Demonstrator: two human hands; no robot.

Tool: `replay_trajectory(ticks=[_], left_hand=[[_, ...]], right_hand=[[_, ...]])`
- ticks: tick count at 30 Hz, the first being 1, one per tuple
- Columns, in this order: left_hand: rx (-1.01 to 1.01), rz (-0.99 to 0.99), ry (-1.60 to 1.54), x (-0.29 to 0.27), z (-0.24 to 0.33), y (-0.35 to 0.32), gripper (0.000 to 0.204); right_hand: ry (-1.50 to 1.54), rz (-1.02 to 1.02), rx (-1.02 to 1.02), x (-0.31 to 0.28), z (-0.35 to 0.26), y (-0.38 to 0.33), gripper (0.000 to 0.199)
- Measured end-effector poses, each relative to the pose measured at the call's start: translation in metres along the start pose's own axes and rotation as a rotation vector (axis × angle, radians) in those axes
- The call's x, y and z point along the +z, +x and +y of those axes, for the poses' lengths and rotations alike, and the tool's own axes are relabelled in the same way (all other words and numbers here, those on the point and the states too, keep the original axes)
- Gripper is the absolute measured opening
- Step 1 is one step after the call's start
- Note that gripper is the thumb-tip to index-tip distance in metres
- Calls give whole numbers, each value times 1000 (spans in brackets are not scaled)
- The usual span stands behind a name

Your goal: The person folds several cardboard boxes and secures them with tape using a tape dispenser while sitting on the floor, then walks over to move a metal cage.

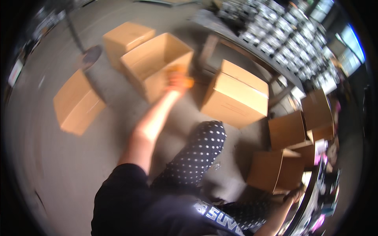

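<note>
My left hand [176, 82] is stretched forward, closed around an orange-yellow tool [189, 82]. Motion smears it, so its exact kind does not show. Just behind that hand stands an open cardboard box [136, 63] with its inside showing. A closed cardboard box [236, 94] sits to the right of the hand, a strip of tape along its top seam. Far to the lower right, my right hand [294, 195] is at the edge of a cluttered table [305, 200]. Its fingers are dark and hard to make out. An open carton [271, 169] lies close by it.
Another box [126, 33] stands behind the open one, and a further box [78, 102] is at the left. A pole with a round base [91, 55] rises beyond. Several silvery parts [275, 31] are stacked on a bench [244, 43] at the back. More cartons [287, 128] stand right.
</note>
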State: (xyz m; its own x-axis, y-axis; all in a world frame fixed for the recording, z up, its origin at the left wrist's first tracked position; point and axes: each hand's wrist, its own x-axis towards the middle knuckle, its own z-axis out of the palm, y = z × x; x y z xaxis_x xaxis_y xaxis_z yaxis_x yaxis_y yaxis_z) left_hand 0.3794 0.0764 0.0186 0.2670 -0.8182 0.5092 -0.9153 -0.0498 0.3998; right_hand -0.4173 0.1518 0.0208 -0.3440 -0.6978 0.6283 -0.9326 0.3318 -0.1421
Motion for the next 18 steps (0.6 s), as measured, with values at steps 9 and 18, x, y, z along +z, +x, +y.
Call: replay_trajectory(ticks=[9,18], left_hand=[[-239,-267,657,17,-231,-71,29],[-404,-234,-77,-112,-188,-205,39]], right_hand=[[797,-407,746,-6,-100,-32,42],[126,-291,-201,41,-279,-59,19]])
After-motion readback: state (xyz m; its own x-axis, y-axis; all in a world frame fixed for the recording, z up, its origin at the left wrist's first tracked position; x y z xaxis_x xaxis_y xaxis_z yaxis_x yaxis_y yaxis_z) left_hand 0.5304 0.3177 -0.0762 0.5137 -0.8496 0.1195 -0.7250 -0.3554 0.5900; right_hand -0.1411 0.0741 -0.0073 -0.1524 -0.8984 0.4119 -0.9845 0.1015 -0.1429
